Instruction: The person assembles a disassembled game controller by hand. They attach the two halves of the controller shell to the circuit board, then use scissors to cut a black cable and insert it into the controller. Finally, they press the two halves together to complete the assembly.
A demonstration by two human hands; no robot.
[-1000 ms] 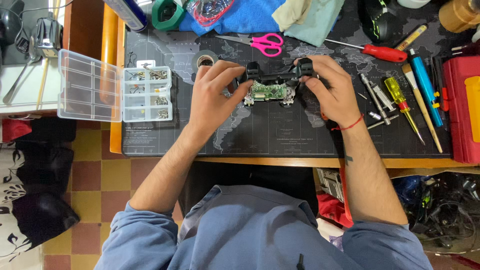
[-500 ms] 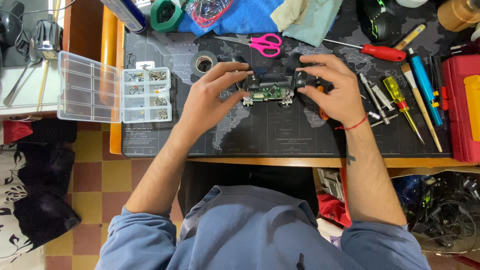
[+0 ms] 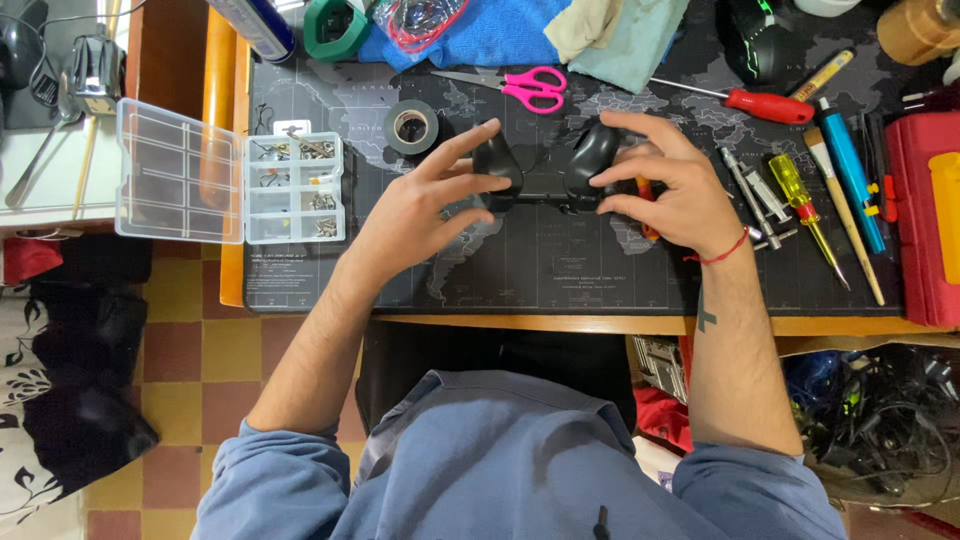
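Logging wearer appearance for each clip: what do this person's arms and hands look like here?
Both hands are bare, no gloves. The left hand has nothing on its wrist; the right hand has a thin red string bracelet at the wrist and a small dark cross-shaped mark on the forearm. Blue sleeves are pushed up to the elbows.

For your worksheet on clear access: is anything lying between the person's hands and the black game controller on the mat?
Nothing visible does. The left hand and right hand already touch the black game controller; the tape roll and pink scissors lie beyond it.
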